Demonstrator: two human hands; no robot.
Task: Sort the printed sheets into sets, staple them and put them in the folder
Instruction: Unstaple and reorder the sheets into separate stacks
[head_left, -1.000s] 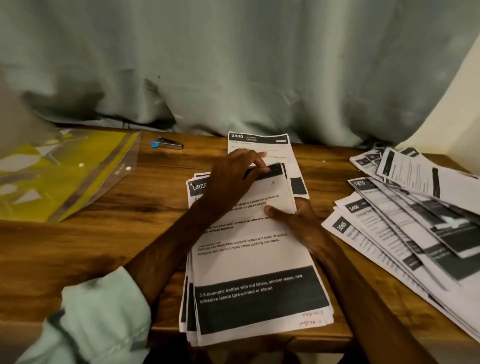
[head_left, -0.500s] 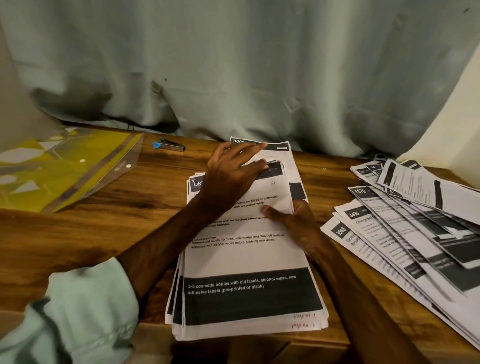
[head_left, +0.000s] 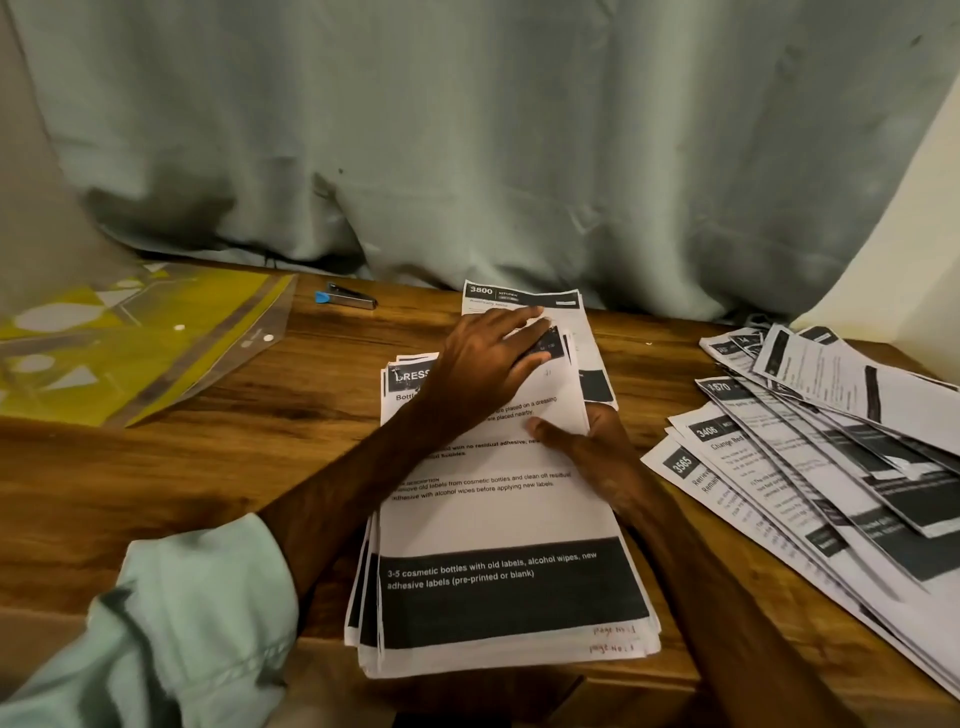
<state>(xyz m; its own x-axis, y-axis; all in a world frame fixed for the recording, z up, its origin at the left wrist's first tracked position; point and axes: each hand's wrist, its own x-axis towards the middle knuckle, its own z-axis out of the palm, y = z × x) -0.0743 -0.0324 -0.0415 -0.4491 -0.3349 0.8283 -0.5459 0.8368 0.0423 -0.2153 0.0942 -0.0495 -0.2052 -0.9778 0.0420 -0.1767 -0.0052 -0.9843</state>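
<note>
One thick stack of white printed sheets with black bands (head_left: 498, 525) lies at the near edge of the brown wooden table (head_left: 208, 441). The left hand (head_left: 483, 374) rests flat on its top, fingers spread. The right hand (head_left: 587, 447) grips the stack's right edge, thumb on top. One sheet headed 3800 (head_left: 519, 297) lies behind. One fanned pile of sheets (head_left: 810, 457) lies to the right, one yellow plastic folder (head_left: 130, 343) to the left, one blue-tipped stapler (head_left: 345, 297) near it.

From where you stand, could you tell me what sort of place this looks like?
Probably a home or small-office desk used for paperwork: a wooden table against a curtain, stacks of printed sheets, a stapler and a yellow plastic folder.
</note>
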